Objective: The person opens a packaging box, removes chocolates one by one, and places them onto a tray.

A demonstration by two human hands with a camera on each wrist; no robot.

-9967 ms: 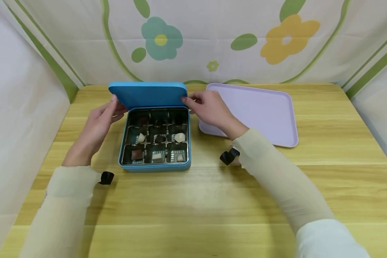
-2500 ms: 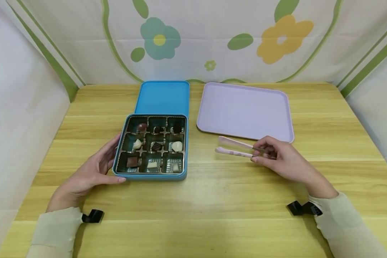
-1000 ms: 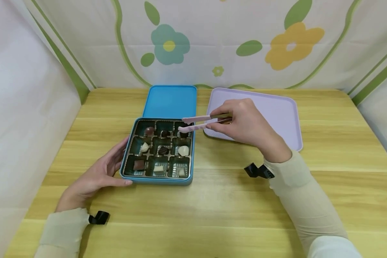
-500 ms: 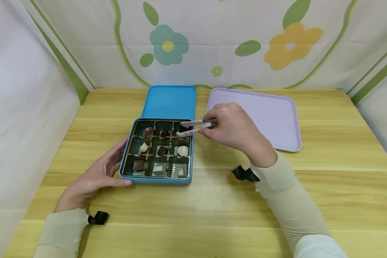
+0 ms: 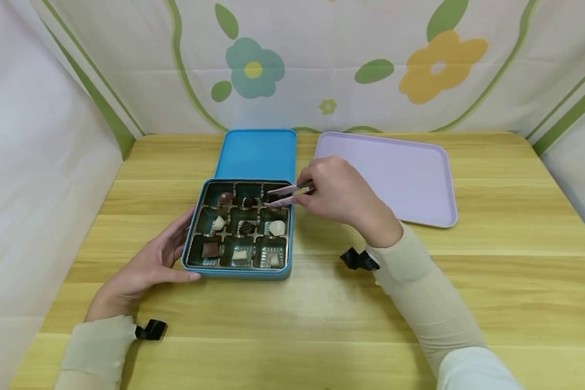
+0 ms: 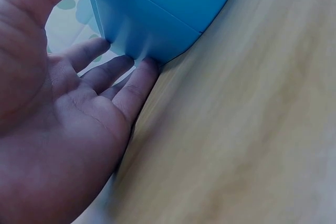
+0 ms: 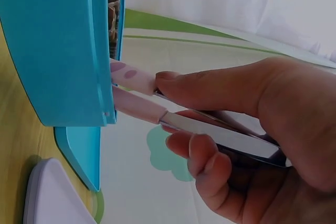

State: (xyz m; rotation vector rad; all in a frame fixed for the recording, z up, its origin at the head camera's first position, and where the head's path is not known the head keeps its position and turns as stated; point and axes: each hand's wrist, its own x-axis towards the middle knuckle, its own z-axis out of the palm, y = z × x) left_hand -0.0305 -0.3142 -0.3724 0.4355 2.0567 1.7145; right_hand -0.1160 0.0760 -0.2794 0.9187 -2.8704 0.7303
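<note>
Yellow wood-grain surface [image 5: 273, 330] beneath blue tin [image 5: 239, 275] | lilac tray [image 5: 404, 179] behind-right of tin | lid [image 5: 257, 154] behind tin | your left hand [image 5: 143, 271], fingers relaxed, touching tin's left side | your right hand [image 5: 343, 197], fingers pinching pink tongs [image 7: 137, 106], tips at tin's far-right compartment [image 5: 268, 186]

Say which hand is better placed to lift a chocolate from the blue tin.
The right hand, most likely: it holds the tongs, their tips at the far-right compartment; the left hand rests against the blue tin.
</note>
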